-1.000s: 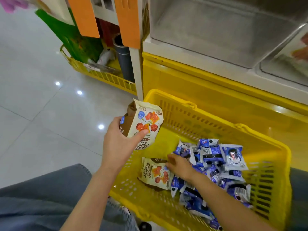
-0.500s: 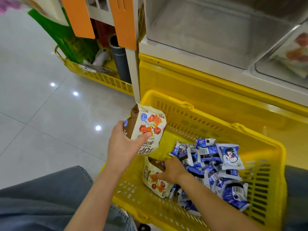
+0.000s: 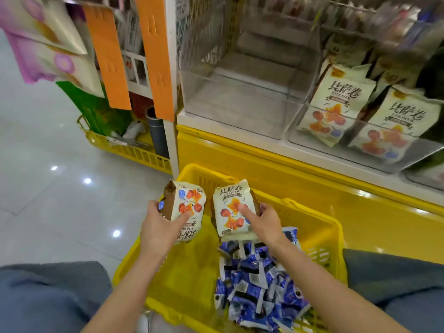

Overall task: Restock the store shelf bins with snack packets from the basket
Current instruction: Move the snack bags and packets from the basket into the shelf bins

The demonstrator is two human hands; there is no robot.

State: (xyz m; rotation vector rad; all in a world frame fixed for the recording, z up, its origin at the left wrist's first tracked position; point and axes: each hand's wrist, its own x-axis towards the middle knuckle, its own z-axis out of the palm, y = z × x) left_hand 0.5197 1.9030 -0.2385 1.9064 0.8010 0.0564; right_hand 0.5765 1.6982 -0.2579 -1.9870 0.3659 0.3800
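My left hand (image 3: 158,224) gripped one cream packet (image 3: 186,212), my right hand (image 3: 263,221) another (image 3: 231,212), both above the yellow basket (image 3: 319,227); blue packets (image 3: 259,284) lay at its right.

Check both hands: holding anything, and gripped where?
Left hand grips a cream snack packet by its left edge, thumb on front; right hand grips a second cream packet by its right edge.

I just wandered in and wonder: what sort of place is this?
Probably a shop aisle: clear shelf bins, some stocked with matching snack packets, and a yellow basket of blue packets below.
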